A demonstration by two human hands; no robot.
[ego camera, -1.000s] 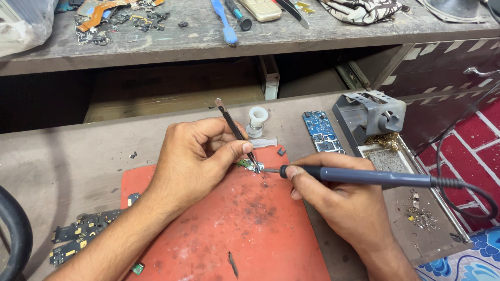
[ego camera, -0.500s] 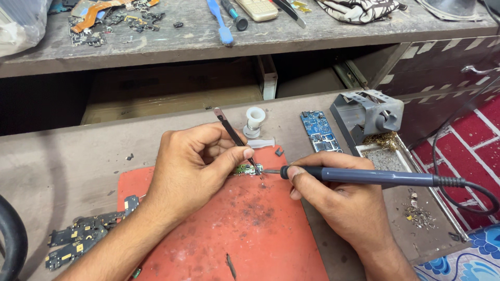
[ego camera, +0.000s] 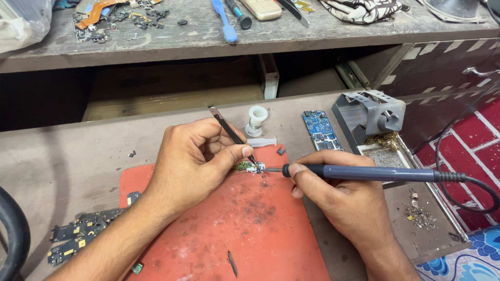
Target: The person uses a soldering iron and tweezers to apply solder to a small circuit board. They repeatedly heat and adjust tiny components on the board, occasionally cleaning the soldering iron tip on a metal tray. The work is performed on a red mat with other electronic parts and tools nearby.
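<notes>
Barely anything's shifted since a moment ago, so keep your left hand [ego camera: 192, 164] pinching the thin black metal tweezers [ego camera: 233, 136] on the tiny green circuit board [ego camera: 249, 167] on the orange silicone mat [ego camera: 229, 229] while your right hand [ego camera: 344, 200], wrapped around the blue-grey soldering iron [ego camera: 364, 173], touches lightly.

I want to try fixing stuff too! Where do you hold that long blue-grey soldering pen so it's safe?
Hold the soldering iron on its thick blue-grey handle, near the front like the right hand does, coming from the cable side. The thin metal tip at the small circuit board is likely hot.
</notes>
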